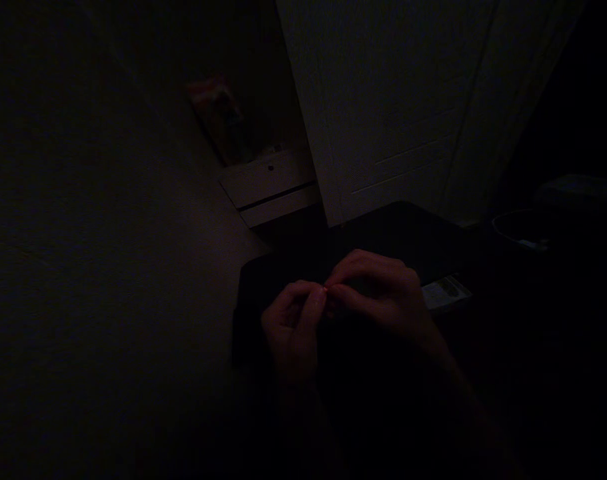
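The scene is very dark. My left hand [293, 323] is closed, with thumb and forefinger pinched together. My right hand [383, 290] meets it from the right, also in a pinch, and the fingertips of both hands touch. A tiny reddish glowing spot [325, 289] shows where the fingertips come together. What it belongs to is too small and dim to make out. Both hands are over a dark surface [403, 233].
A pale panelled door [393, 100] stands behind the hands. To its left is a light drawer unit [273, 177] with a reddish packet [216, 110] on top. A wall [108, 233] fills the left. Right of my hands lie a printed pack [446, 293] and a pale cable [508, 217].
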Demonstrator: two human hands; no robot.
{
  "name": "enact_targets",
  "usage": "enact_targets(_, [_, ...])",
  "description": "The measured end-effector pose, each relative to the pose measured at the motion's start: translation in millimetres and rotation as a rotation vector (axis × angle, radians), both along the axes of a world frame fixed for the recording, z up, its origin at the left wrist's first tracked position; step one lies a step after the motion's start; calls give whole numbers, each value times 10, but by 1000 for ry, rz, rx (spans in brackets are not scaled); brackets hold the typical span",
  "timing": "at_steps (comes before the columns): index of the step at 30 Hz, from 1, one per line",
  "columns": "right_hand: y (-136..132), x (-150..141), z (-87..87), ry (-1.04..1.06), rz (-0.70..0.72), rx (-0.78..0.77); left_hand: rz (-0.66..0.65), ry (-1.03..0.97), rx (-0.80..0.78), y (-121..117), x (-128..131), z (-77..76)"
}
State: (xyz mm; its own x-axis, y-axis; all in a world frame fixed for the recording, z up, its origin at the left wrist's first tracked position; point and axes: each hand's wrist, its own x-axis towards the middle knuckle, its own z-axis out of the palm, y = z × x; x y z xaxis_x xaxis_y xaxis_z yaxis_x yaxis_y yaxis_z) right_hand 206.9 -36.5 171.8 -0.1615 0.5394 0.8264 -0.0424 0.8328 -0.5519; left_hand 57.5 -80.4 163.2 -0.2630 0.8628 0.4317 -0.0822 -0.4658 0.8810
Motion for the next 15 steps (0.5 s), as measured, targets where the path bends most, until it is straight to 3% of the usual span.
enact_targets(15, [-16,2,-16,33,21,-61,21,-9,-6,4,21,-3])
